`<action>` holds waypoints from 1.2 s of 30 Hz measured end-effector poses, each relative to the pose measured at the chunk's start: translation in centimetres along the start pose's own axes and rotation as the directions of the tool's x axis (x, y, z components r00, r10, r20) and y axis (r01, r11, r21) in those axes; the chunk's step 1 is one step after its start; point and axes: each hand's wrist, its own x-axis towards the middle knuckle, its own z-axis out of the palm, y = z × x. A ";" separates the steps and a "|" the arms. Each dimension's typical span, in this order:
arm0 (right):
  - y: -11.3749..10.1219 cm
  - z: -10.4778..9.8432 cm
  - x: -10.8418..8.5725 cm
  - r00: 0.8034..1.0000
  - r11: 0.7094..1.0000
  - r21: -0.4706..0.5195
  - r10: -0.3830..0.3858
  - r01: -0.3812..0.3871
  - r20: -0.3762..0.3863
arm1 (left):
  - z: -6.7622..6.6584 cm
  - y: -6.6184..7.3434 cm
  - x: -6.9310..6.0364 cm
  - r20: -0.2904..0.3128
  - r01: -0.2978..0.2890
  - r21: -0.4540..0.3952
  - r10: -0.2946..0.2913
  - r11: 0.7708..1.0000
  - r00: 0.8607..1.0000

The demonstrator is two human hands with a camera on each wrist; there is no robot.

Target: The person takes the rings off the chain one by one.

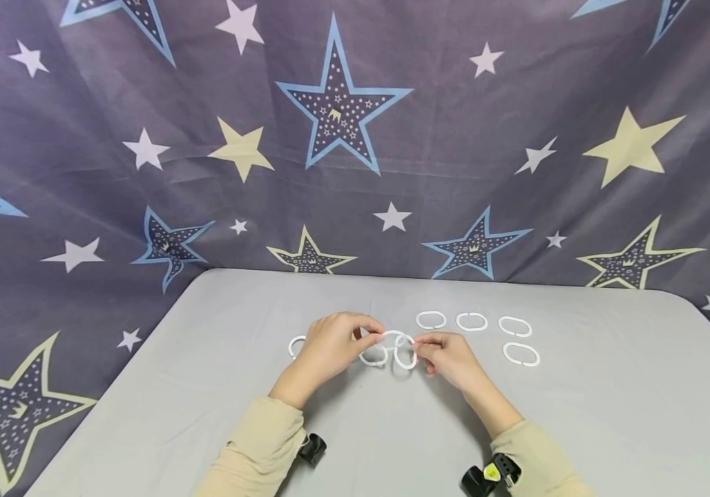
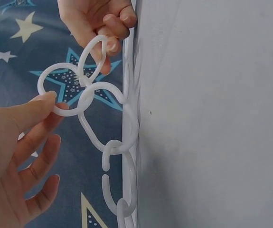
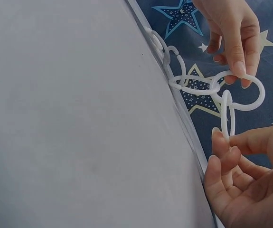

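Observation:
In the left wrist view my left hand [image 2: 20, 156] pinches a white oval link [image 2: 45, 78] between thumb and forefinger. That link is hooked with a second link [image 2: 81, 61], whose far end my right hand [image 2: 96, 16] pinches. From the left hand's link hangs a chain of several white links [image 2: 132, 123], each looped through its neighbour. The right wrist view shows my right hand [image 3: 248, 175] gripping the lower end of its link [image 3: 224, 116], below my left hand [image 3: 233, 33]. In the head view both hands are raised over the middle of the table.
Several loose white links lie on the grey table [image 1: 392, 435], such as one at the back [image 1: 432, 326] and one on the right [image 1: 521, 364]. Another link [image 1: 291, 347] shows partly beyond my left hand. A star-patterned cloth [image 1: 442, 172] hangs behind the table.

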 end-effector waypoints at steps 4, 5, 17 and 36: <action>0.0 0.0 0.0 1.000 1.000 -0.002 0.013 -0.013 -0.010 | 0.0 -0.1 0.0 -0.028 -0.001 0.003 0.001 1.000 1.000; 0.0 -0.1 0.0 1.000 1.000 -0.001 0.015 -0.015 -0.011 | -0.1 -0.1 0.0 -0.033 0.003 0.003 -0.002 1.000 0.999; -0.2 -1.3 0.4 1.000 1.000 -0.023 -0.011 0.012 0.013 | -0.1 0.1 0.0 -0.051 0.027 0.010 -0.027 1.000 0.998; -1.3 -7.0 0.4 0.998 0.994 -0.102 -0.022 0.028 0.065 | 0.1 0.2 0.0 -0.045 0.030 0.012 -0.030 0.999 0.999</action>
